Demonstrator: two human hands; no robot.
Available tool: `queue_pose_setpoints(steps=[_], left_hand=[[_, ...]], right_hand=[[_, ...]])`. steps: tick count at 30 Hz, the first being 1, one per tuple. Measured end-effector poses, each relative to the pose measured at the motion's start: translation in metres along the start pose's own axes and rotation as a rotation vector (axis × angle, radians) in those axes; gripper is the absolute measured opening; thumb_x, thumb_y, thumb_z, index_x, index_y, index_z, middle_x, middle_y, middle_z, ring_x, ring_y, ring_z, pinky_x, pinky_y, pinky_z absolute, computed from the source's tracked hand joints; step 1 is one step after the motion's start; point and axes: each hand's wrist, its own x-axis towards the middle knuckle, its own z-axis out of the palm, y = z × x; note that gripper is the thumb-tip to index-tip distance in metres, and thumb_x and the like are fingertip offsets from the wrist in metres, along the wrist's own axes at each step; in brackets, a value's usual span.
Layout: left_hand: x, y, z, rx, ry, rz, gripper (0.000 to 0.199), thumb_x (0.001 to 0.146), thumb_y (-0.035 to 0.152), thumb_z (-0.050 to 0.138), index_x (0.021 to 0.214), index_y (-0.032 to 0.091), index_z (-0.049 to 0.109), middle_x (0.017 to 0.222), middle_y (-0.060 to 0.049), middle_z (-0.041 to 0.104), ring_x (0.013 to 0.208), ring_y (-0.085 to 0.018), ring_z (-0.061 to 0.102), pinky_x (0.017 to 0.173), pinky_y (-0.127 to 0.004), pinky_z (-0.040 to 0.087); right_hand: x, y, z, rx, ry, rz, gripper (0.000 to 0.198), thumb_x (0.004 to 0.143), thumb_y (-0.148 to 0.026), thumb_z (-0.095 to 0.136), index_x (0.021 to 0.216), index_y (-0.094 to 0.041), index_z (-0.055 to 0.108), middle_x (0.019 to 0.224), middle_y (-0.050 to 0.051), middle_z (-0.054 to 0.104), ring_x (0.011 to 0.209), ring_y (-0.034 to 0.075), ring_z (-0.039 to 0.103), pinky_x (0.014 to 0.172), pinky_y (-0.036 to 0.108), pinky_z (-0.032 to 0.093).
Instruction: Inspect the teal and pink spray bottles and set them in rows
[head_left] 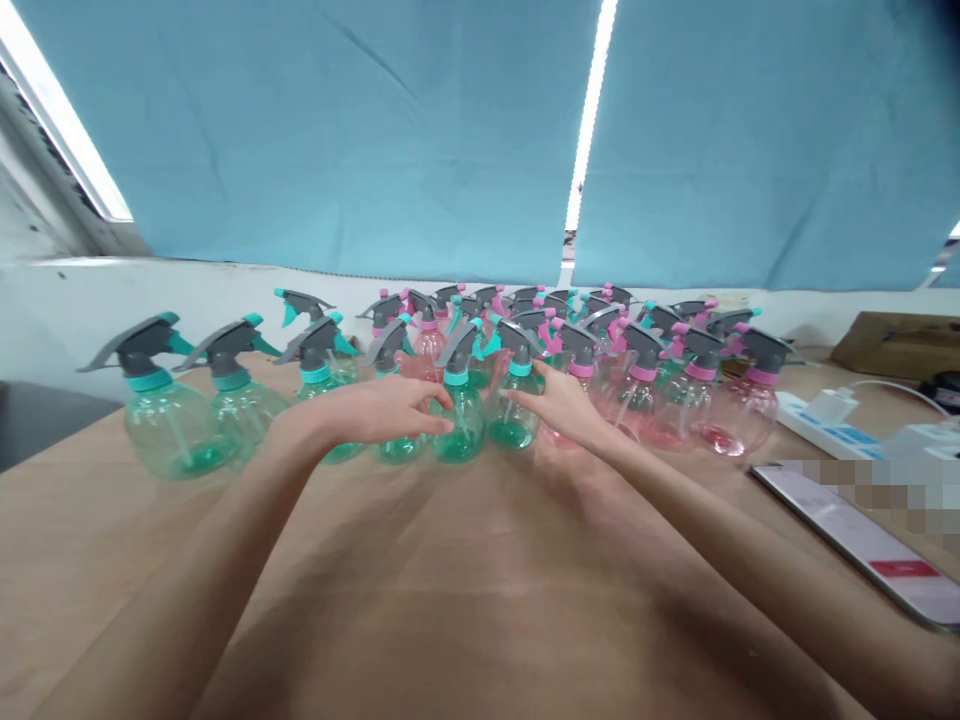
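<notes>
On the wooden table (pixel 420 590), many spray bottles stand upright in rows, and the two hands are among those at the front. The left hand (pixel 364 410) is reaching from the side, with its thumb and forefinger a little bent and spread apart; the tips are in front of one green bottle (pixel 460 440), but whether they touch it I cannot tell. The right hand (pixel 562 402) is at the next green bottle (pixel 512 428), its thumb and forefinger also spread, near the turquoise collar; if it is pressing there, I cannot tell. In the front row the green bottles are at the left and the pink bottles (pixel 739 425) at the right, while more bottles are crowded behind them. Further right there are a phone (pixel 847 535), a power strip (pixel 821 428) and a brown box (pixel 892 342), and a blue curtain (pixel 360 130) hangs at the back
</notes>
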Motion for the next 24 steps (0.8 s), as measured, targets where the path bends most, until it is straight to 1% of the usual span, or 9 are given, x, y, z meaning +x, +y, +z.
queue_pose_setpoints(steps=[3,5,7,11,15,17,19,21,24], left_hand=[[0.001,0.0,0.001,-0.006,0.004,-0.005,0.046,0.087,0.056,0.045,0.12,0.027,0.06,0.113,-0.007,0.065,0.094,-0.026,0.063,0.076,-0.034,0.047],[0.001,0.002,0.0,-0.01,0.002,-0.001,0.046,0.087,0.057,0.045,0.118,0.027,0.061,0.112,-0.007,0.066,0.092,-0.026,0.064,0.075,-0.034,0.046],[0.0,0.003,0.0,-0.01,0.005,0.0,0.046,0.087,0.057,0.045,0.118,0.027,0.061,0.111,-0.007,0.067,0.091,-0.027,0.064,0.075,-0.034,0.046],[-0.002,0.006,0.001,-0.031,-0.013,-0.022,0.051,0.086,0.058,0.045,0.125,0.028,0.058,0.114,-0.007,0.067,0.096,-0.028,0.064,0.078,-0.035,0.046],[0.001,0.012,0.004,-0.043,-0.055,-0.03,0.058,0.085,0.059,0.045,0.13,0.023,0.055,0.12,-0.009,0.064,0.102,-0.029,0.062,0.082,-0.036,0.046],[0.001,0.017,0.005,-0.039,-0.084,-0.01,0.055,0.085,0.058,0.046,0.126,0.022,0.057,0.119,-0.009,0.065,0.102,-0.029,0.062,0.082,-0.036,0.046],[-0.003,0.024,0.005,-0.052,-0.118,0.01,0.051,0.085,0.058,0.047,0.122,0.026,0.059,0.117,-0.006,0.067,0.102,-0.028,0.062,0.082,-0.036,0.046],[-0.01,0.032,0.005,-0.079,-0.115,0.018,0.05,0.086,0.062,0.045,0.123,0.03,0.058,0.117,-0.003,0.067,0.103,-0.028,0.062,0.082,-0.036,0.046],[-0.021,0.048,0.009,-0.123,-0.024,0.065,0.06,0.086,0.068,0.041,0.134,0.032,0.049,0.129,-0.005,0.063,0.111,-0.031,0.06,0.084,-0.039,0.047]], right_hand=[[0.003,-0.001,0.002,-0.032,-0.004,0.006,0.045,0.081,-0.048,0.061,0.113,-0.018,0.061,0.084,0.006,0.069,0.075,0.025,0.065,0.064,0.034,0.047],[0.003,-0.002,0.002,-0.07,0.0,0.014,0.045,0.079,-0.052,0.062,0.109,-0.018,0.06,0.088,0.008,0.067,0.079,0.026,0.064,0.064,0.034,0.046],[0.0,-0.004,0.001,-0.118,0.002,0.032,0.05,0.078,-0.058,0.061,0.105,-0.017,0.059,0.096,0.012,0.065,0.086,0.03,0.064,0.065,0.036,0.046],[-0.01,-0.009,-0.003,-0.211,-0.013,0.075,0.06,0.077,-0.071,0.056,0.098,-0.015,0.059,0.104,0.017,0.062,0.09,0.035,0.063,0.066,0.04,0.047],[-0.022,-0.016,-0.008,-0.28,-0.027,0.103,0.061,0.079,-0.072,0.053,0.103,-0.016,0.059,0.106,0.016,0.062,0.091,0.035,0.065,0.067,0.04,0.048],[-0.029,-0.02,-0.011,-0.305,-0.026,0.106,0.064,0.079,-0.072,0.054,0.109,-0.015,0.057,0.109,0.016,0.063,0.093,0.036,0.066,0.068,0.04,0.048],[-0.037,-0.025,-0.014,-0.332,-0.029,0.116,0.071,0.077,-0.075,0.054,0.112,-0.014,0.056,0.104,0.017,0.067,0.09,0.037,0.067,0.066,0.04,0.048],[-0.047,-0.028,-0.018,-0.358,-0.044,0.127,0.079,0.073,-0.081,0.051,0.114,-0.013,0.054,0.089,0.015,0.07,0.082,0.037,0.069,0.062,0.04,0.047],[-0.064,-0.031,-0.024,-0.356,-0.095,0.114,0.081,0.074,-0.081,0.049,0.118,-0.012,0.051,0.077,0.014,0.07,0.074,0.037,0.069,0.055,0.038,0.045]])
